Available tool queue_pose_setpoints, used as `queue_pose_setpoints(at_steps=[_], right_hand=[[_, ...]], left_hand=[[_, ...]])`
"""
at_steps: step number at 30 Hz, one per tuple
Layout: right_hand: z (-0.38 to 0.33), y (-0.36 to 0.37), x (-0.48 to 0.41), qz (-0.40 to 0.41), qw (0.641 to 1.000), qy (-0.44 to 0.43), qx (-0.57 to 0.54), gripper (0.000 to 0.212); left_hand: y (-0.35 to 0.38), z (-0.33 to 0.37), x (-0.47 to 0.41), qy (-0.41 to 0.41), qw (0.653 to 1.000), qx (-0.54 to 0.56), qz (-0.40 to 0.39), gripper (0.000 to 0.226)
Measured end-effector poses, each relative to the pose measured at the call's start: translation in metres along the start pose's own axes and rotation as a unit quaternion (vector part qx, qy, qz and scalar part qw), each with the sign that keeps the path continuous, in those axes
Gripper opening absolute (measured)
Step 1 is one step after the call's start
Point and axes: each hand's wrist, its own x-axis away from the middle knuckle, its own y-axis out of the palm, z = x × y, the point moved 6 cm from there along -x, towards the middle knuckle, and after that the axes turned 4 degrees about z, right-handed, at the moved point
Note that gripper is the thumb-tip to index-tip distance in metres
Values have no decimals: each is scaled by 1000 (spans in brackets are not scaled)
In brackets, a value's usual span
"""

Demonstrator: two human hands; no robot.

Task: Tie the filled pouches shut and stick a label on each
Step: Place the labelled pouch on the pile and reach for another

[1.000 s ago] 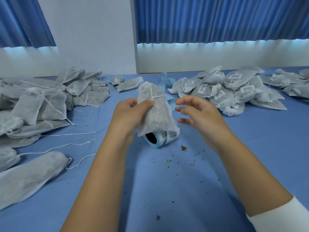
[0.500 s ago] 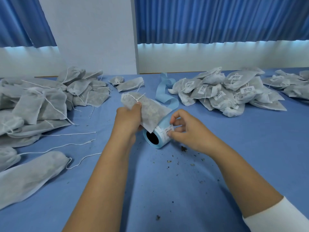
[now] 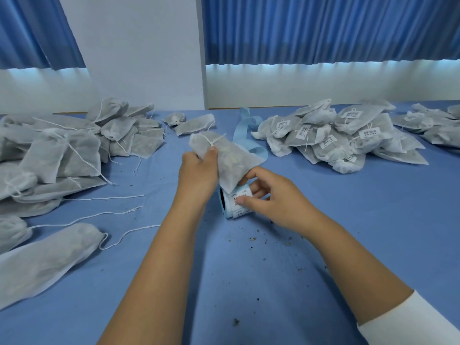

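A blue-covered counter [image 3: 249, 282] runs under blue curtains [image 3: 323, 28] and a white wall. At far left lies a heap of unlabelled pouches [image 3: 62, 155], several with loose white strings trailing toward the middle.

At centre, the left grip [image 3: 196, 170] has thumb and fingers closed on the neck of one filled pouch [image 3: 229, 155], just below its knotted string. A second ago this pouch was held upright in front of the person. It now leans down to the right, its lower corner resting over the label roll [image 3: 236, 200], which lies on its side on the counter. A strip of blue backing paper [image 3: 246, 130] curls away behind it.

The right grip [image 3: 276, 195], which hung free beside the pouch a second ago, has dropped onto the roll. Its fingers curl round the roll's right end, and the thumb presses on a printed label on top. Whether a label edge has lifted cannot be made out.

The knot looks finished, so tying has likely given way to labelling.

Dark crumbs [image 3: 252, 239] dot the counter nearby. At far right sits a heap of labelled pouches [image 3: 336, 138].
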Motion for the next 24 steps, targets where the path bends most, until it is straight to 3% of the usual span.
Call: queue_pose_setpoints(at_steps=[5, 11, 24], right_hand=[[-1, -9, 0, 21, 1000, -8, 0, 26], [-1, -11, 1, 56, 998, -16, 35, 24], [-26, -15, 9, 118, 957, -115, 240, 20]], left_hand=[[-2, -7, -3, -58, 998, -4, -20, 39], [-2, -9, -3, -74, 997, -8, -24, 39], [-2, -9, -4, -77, 996, -21, -25, 38]])
